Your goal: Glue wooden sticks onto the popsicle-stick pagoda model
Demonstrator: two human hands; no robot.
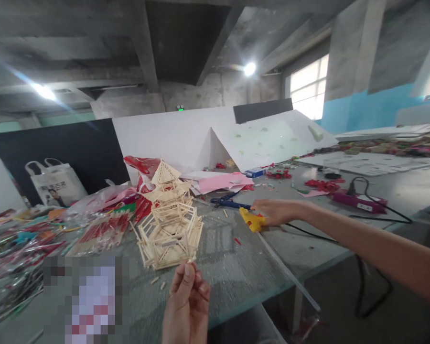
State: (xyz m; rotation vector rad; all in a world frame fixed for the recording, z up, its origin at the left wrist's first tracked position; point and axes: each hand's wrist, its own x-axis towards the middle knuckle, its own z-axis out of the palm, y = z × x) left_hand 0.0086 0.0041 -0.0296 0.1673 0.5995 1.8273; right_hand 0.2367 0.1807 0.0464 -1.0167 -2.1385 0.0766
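A tiered pagoda model made of pale wooden sticks stands near the table's front edge. Just in front of its base, my left hand is closed in a pinch, with a tiny pale piece at the fingertips. To the right of the model, my right hand is on a yellow glue gun that lies low over the table, a clear glue stick trailing from it toward the front edge. Blue-handled pliers lie beside the gun. Short stick offcuts lie left of my left hand.
Bundled sticks and plastic-wrapped supplies cover the left side. Pink paper lies behind the model. A purple power strip with a black cable sits at the right. A white bag stands at the back left.
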